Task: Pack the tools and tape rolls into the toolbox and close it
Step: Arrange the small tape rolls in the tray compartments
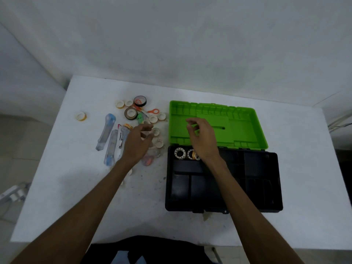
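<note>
A black toolbox [266, 197] lies open on the white table [76, 187], its green lid [243, 128] folded back. Two or three small tape rolls [179, 153] stand in its far left compartment. My right hand [202, 138] hovers above that compartment with loosely curled, empty fingers. My left hand [138, 141] reaches over a pile of small tape rolls [156, 132], fingers spread, holding nothing. Clear-handled tools [106, 130] lie left of the pile. Orange-handled scissors [152, 111] and dark tape rolls [140, 101] lie behind it.
One small tape roll [81, 116] sits alone at the far left of the table. A white wall stands behind the table. A white power strip [11, 193] lies on the floor to the left.
</note>
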